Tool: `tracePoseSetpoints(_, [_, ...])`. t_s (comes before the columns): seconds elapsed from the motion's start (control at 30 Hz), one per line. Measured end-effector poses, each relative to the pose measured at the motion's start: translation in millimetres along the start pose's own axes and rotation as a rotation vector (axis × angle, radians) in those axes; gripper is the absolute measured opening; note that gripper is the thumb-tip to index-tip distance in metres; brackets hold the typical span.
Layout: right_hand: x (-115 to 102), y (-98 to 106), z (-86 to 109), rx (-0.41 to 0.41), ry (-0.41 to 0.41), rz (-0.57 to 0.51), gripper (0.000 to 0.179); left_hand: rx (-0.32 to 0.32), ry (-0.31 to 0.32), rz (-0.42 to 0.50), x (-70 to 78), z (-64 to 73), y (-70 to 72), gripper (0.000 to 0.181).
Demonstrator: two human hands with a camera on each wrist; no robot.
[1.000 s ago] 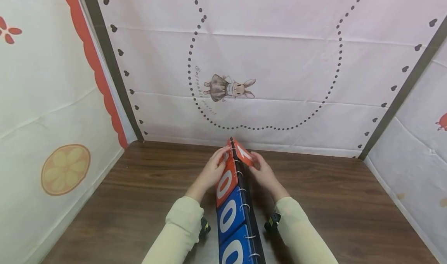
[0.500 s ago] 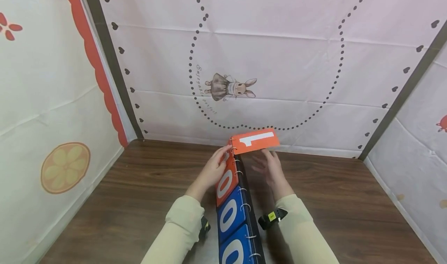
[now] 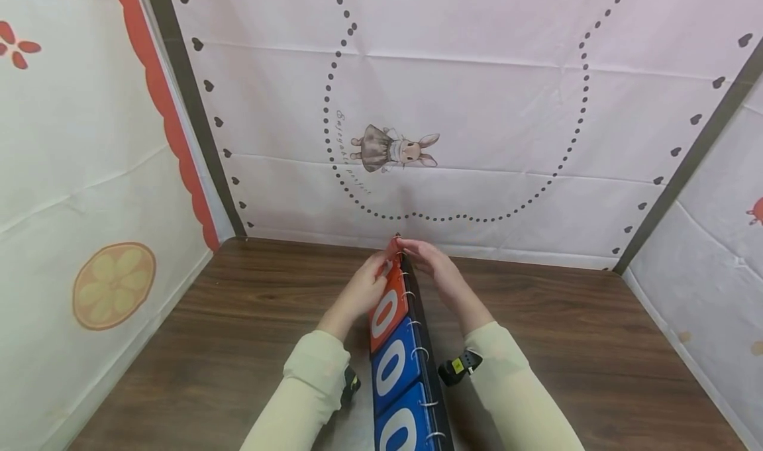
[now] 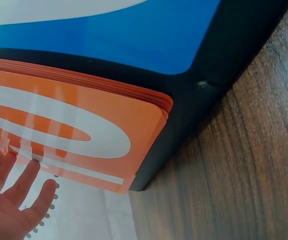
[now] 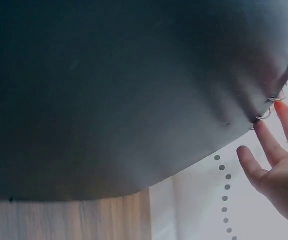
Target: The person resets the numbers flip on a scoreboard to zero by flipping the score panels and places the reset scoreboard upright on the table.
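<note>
A flip scoreboard [image 3: 424,365] stands on the table, its ringed black spine running away from me. White zeros mark its orange [image 3: 401,310] and blue cards [image 3: 411,365]. At the far end, my left hand [image 3: 360,289] rests its fingers against the orange cards; the left wrist view shows its fingertips touching the edge of an orange card [image 4: 146,117]. From the other side, my right hand [image 3: 444,275] reaches extended fingers to the top of the spine. In the right wrist view those fingertips touch the rings [image 5: 276,99] beside the black back panel [image 5: 109,100].
Brown wooden table [image 3: 566,345] lies on both sides of the scoreboard. A white printed cloth [image 3: 477,120] with a rabbit figure hangs close behind its far end. More patterned cloth walls [image 3: 53,193] stand at left and right.
The orange card marked 1 stuck out to the right half a second ago; it is now flipped up to the spine. My right hand has moved up and left with it; the left stays put.
</note>
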State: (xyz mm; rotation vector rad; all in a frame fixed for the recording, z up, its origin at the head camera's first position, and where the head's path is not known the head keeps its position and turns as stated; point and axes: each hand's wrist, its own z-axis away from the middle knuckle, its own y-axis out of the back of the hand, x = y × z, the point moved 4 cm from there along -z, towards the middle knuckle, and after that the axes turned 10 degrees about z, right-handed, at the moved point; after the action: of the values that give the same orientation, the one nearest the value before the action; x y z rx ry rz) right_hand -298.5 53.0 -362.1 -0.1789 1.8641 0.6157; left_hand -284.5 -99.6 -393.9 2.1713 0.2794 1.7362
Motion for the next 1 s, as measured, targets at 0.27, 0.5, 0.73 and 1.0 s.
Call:
tracePoseSetpoints(0.27, [-2, -5, -2.2, 0.001, -0.022, 0.099, 0.04, 0.0, -0.017, -0.004, -0.1, -1.0, -1.3, 0.05])
tracePoseSetpoints(0.5, [0, -5, -0.9, 0.024, -0.069, 0.167, 0.039, -0.006, 0.011, 0.064, -2.3, -0.3, -2.9, 0.054])
tracePoseSetpoints(0.73, [4, -5, 1.0, 0.031, -0.062, 0.273, 0.037, -0.069, 0.112, 0.35, -8.3, 8.3, 1.1, 0.055])
tracePoseSetpoints(1.0, [8, -7, 2.6, 0.053, -0.096, 0.425, 0.034, 0.192, 0.153, 0.813, -14.8, 7.9, 34.8, 0.062])
